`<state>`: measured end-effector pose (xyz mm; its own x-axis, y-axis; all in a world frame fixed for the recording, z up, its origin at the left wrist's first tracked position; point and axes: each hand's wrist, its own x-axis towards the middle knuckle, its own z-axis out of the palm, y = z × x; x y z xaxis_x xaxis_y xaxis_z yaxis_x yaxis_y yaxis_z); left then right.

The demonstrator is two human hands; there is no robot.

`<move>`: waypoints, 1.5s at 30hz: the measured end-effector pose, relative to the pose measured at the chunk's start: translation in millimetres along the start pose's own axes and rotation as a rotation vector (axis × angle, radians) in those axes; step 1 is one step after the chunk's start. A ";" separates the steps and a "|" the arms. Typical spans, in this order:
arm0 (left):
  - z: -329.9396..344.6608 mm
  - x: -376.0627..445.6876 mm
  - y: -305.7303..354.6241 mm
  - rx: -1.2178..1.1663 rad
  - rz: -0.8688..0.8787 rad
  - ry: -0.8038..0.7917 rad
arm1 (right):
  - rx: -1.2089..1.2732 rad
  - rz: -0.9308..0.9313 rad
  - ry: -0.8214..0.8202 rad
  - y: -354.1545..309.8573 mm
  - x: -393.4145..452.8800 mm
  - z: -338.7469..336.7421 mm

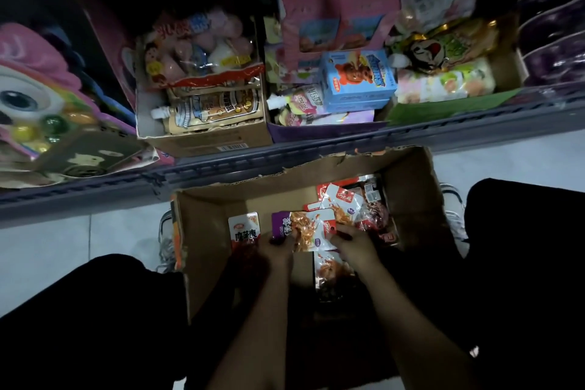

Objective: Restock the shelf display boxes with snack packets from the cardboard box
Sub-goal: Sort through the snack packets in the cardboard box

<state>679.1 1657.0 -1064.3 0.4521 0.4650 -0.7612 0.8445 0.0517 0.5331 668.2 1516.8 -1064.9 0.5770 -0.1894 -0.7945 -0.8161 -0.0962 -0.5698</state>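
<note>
Both hands were down in the carton (202, 231), gathering stock; the left hand (278, 248) and right hand (351, 245) each pinched an edge of one orange packet (308, 229), more lying at one o'clock; next, I judged, a lift toward the shelf boxes (202, 136) at twelve o'clock.

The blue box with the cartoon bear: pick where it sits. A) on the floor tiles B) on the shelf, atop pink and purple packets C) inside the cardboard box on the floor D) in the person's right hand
B: the blue box with the cartoon bear rests on the shelf above pastel packets, away from both hands.
</note>
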 end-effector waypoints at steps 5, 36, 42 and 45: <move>-17.1 -31.7 38.5 0.017 0.127 -0.045 | 0.095 -0.064 -0.004 -26.9 -30.4 -18.2; -189.6 -354.9 330.1 -0.038 0.920 -0.362 | 0.077 -1.334 0.069 -326.9 -319.4 -142.6; -197.7 -369.6 371.1 0.169 1.021 -0.286 | 0.104 -1.396 0.068 -356.6 -308.5 -137.1; -199.1 -377.4 389.9 0.342 1.066 -0.284 | 0.150 -1.403 0.083 -364.0 -304.3 -127.3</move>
<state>780.6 1677.7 -495.6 0.9940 -0.0891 -0.0639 0.0096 -0.5100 0.8601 785.6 1485.0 -589.0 0.8871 -0.0812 0.4544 0.4402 -0.1476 -0.8857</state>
